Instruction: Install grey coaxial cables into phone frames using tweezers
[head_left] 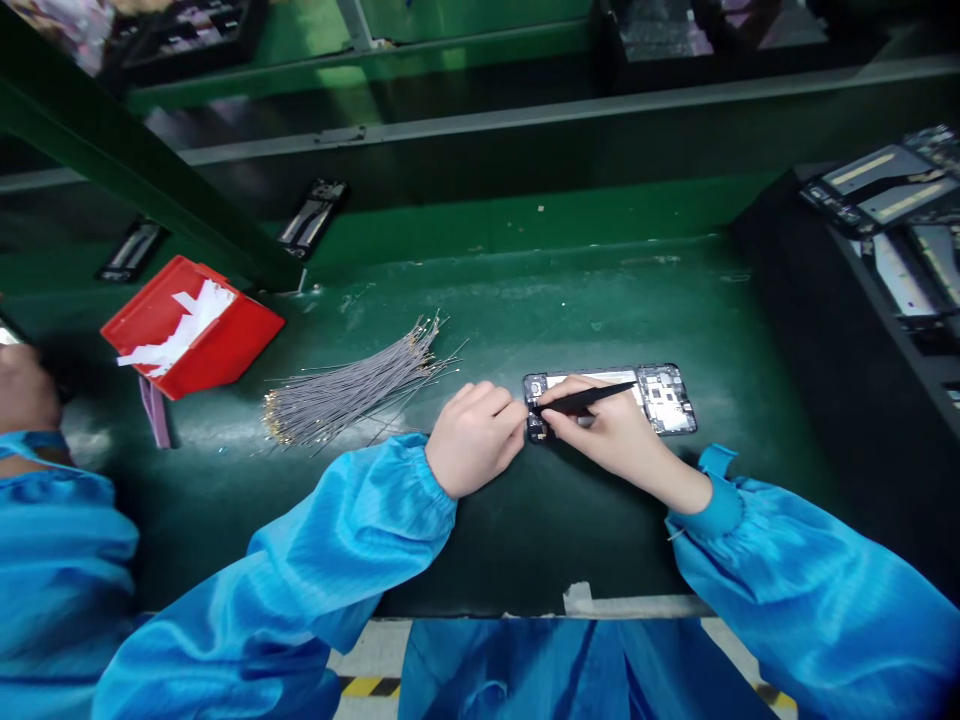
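Note:
An opened phone (pixel 670 397) lies flat on the green bench, its circuit board showing at the right end. My right hand (pixel 600 425) rests over the middle of it, closed on black tweezers (pixel 589 398) whose tip points left at the phone's left end. Beside that end is my left hand (pixel 480 435), its fingers curled against the phone's left edge; whether they hold anything is hidden. To the left of my left hand lies a loose bundle of thin grey cables (pixel 356 385) with small gold-coloured ends.
A red bin (pixel 232 345) with white paper strips stands at left. Two more opened phones (pixel 313 218) (pixel 131 248) lie near the green post (pixel 142 150). A black box (pixel 817 300) at right carries several phone frames (pixel 885 185). A co-worker's hand (pixel 28 388) shows at far left.

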